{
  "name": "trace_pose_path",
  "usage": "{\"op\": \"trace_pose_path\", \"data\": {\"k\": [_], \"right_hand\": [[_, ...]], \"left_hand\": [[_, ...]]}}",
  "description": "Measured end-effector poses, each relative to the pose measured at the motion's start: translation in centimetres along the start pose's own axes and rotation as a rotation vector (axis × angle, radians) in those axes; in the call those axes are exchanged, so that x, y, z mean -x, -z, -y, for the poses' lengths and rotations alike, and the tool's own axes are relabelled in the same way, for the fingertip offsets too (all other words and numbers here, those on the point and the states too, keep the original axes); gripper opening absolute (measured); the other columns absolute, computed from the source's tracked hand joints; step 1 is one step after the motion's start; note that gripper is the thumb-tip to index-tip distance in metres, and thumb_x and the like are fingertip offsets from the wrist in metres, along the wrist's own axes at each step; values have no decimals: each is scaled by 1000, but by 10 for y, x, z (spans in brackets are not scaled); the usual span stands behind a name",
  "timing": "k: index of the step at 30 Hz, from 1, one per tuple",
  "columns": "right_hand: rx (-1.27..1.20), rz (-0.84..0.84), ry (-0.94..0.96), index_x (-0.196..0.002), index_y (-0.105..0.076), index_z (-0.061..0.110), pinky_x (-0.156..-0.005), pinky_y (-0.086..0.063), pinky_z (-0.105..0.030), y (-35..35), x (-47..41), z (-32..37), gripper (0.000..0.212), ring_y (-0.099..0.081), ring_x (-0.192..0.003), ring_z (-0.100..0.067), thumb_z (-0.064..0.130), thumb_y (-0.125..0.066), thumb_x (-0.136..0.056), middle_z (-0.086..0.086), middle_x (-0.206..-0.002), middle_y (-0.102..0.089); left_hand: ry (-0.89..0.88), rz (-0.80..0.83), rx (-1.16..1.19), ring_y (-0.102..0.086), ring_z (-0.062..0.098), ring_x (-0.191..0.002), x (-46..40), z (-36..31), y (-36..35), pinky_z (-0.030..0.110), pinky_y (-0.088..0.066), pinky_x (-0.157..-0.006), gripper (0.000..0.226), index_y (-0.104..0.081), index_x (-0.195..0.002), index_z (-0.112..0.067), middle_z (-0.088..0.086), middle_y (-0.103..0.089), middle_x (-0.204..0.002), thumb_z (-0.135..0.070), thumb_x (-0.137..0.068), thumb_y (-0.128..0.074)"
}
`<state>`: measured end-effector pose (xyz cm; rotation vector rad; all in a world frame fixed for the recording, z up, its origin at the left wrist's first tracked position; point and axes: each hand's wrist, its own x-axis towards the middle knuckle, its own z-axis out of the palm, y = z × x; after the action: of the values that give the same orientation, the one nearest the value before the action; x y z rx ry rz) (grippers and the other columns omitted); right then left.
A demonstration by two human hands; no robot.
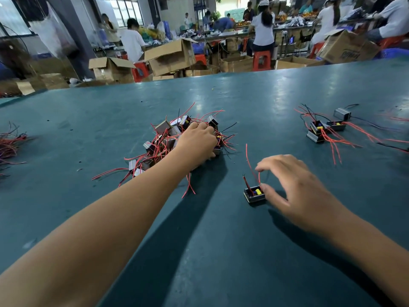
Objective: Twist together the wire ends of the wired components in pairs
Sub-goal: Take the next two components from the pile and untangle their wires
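- Big teal counter (221,251) fills most of the view. Room behind it is busy w/ people and cardboard boxes (170,56).
- Big pile of wired components (172,142) sits in the middle of the counter: little boxes w/ red and black wires all tangled up. Looks like lots left to do.
- Left hand (197,145) reaches into the far right side of that pile. Fingers curl down among the boxes, prob. grabbing one, but fingertips are hidden, so can't tell if it holds anything.
- Right hand (294,185) hovers over the counter, fingers loosely bent and spread. A fingertip touches the side of one box; it isn't gripping it.
- Small group of components (325,129) lies far right, approx. four boxes close together w/ long red wires. Maybe done pairs, but twists are too small to see.
- Bunch of wires (11,145) at the left edge, partly cut off.
- Single component (254,193) stands alone by the right hand, open top up, yellow part inside. Its red wire (251,165) curls up free, not joined to anything yet.
- So: a few maybe done, most of the pile still waits. This pair isn't started.
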<state>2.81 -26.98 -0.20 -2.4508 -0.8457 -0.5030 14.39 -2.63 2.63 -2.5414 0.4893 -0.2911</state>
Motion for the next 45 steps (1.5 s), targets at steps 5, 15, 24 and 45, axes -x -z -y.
{"op": "trace_pose_path", "data": {"k": [5, 15, 24, 45], "right_hand": [[9, -36, -20, -113, -61, 14, -99, -33, -29, -1, 0, -2, 23, -50, -113, -17, 16, -64, -90, 4, -114, -59], [34, -58, -32, -111, -61, 14, -96, -33, -29, -4, -2, -3, 24, -54, -108, -20, 21, -59, -88, 5, -110, -61], [17, -59, -11, -109, -61, 16, -96, -34, -29, -7, -1, -1, 22, -54, -106, -17, 12, -67, -89, 8, -107, -60], [11, -84, -54, -111, -63, 10, -97, -32, -31, -1, -5, 5, 23, -54, -109, -22, 6, -67, -89, 1, -108, -63]], "left_hand": [[60, -69, 155, -49, 27, -121, -8, 2, -7, 37, -34, -101, 39, -63, -120, -19, 4, -59, -124, -43, -89, -68], [298, -276, 945, -62, 18, -82, 64, 20, 62, 35, -46, -80, 30, -62, -96, -18, -8, -67, -84, -43, -84, -75], [-14, 234, 883, -53, -4, -70, 134, -7, 18, 12, -37, -59, 36, -65, -96, -23, -16, -60, -83, -44, -75, -85], [26, 26, 1163, -58, 16, -77, 135, -16, 3, 26, -46, -69, 5, -75, -94, -24, -8, -64, -90, -22, -90, -74]]}}
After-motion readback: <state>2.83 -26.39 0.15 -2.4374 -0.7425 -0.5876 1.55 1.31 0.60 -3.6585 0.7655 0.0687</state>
